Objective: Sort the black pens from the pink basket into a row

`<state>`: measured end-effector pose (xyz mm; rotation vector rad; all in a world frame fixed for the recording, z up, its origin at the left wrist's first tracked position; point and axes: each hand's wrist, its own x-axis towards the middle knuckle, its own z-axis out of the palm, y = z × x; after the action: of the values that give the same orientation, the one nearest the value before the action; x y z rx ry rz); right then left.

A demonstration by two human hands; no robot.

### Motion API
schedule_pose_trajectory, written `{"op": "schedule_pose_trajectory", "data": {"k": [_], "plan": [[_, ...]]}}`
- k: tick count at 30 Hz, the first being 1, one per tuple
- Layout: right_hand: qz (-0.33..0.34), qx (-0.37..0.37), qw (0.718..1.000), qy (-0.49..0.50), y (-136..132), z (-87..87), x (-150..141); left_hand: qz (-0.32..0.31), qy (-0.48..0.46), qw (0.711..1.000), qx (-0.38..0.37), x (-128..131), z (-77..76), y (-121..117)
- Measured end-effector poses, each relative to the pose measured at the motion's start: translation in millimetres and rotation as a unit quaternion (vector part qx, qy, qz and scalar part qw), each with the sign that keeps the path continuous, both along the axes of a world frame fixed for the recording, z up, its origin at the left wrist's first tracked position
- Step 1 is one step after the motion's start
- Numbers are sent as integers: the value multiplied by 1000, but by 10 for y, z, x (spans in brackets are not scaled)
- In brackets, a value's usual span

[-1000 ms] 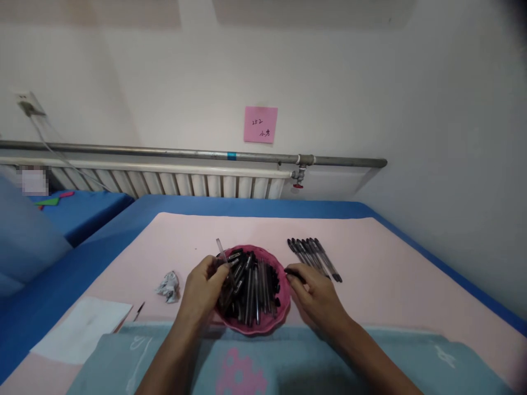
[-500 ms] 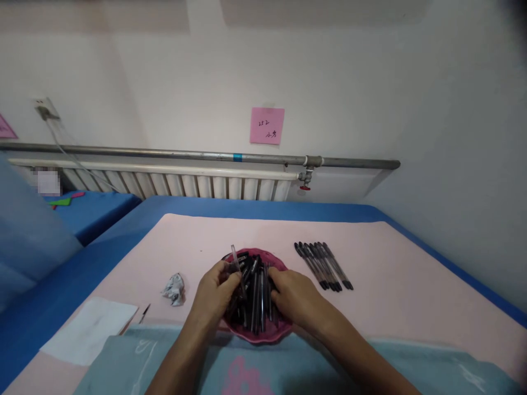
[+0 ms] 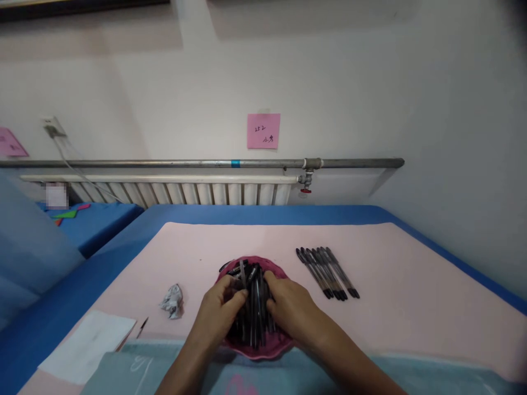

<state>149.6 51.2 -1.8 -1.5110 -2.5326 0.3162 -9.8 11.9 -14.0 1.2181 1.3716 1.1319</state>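
A dark pink bowl (image 3: 263,352) full of black pen parts (image 3: 256,312) sits near the front of the pink table cover. Both of my hands are inside it. My left hand (image 3: 220,312) is curled on a clear pen barrel (image 3: 242,274) that sticks up from its fingers. My right hand (image 3: 288,310) reaches into the pile from the right with its fingers bent down among the parts; what they hold is hidden. A row of several assembled black pens (image 3: 328,272) lies on the cover to the right of the bowl.
A crumpled wrapper (image 3: 172,300) lies left of the bowl, with a white sheet (image 3: 88,345) and a thin refill (image 3: 143,327) further left. A teal towel (image 3: 123,373) covers the front edge. A radiator (image 3: 164,192) and pipe run along the wall, under a pink note (image 3: 263,130).
My right hand moved left from the table beside the pen row into the bowl. My left hand lowered the clear barrel closer to the pile.
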Motion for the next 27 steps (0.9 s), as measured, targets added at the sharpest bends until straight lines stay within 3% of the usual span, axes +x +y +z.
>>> {"op": "schedule_pose_trajectory", "data": {"k": [7, 11, 14, 18, 20, 21, 23, 27], "plan": [[-1, -6, 999, 51, 35, -69, -13, 8, -18, 1000, -8, -14, 35, 6], [-33, -55, 977, 205, 61, 7, 17, -2, -43, 999, -4, -28, 74, -3], [-91, -119, 900, 410, 91, 97, 75, -27, -47, 999, -4, -29, 116, -34], [-123, -162, 714, 670, 126, 221, 171, -64, 14, 998, 20, -10, 160, -84], [-126, -162, 646, 735, 116, 280, 192, -72, 70, 994, 42, 0, 171, -100], [-123, -162, 626, 752, 102, 306, 191, -74, 96, 991, 51, 5, 175, -105], [-113, -165, 616, 762, 61, 347, 171, -80, 131, 986, 60, 12, 183, -111], [-93, -161, 637, 748, -5, 366, 122, -90, 154, 982, 64, 30, 206, -114]]}}
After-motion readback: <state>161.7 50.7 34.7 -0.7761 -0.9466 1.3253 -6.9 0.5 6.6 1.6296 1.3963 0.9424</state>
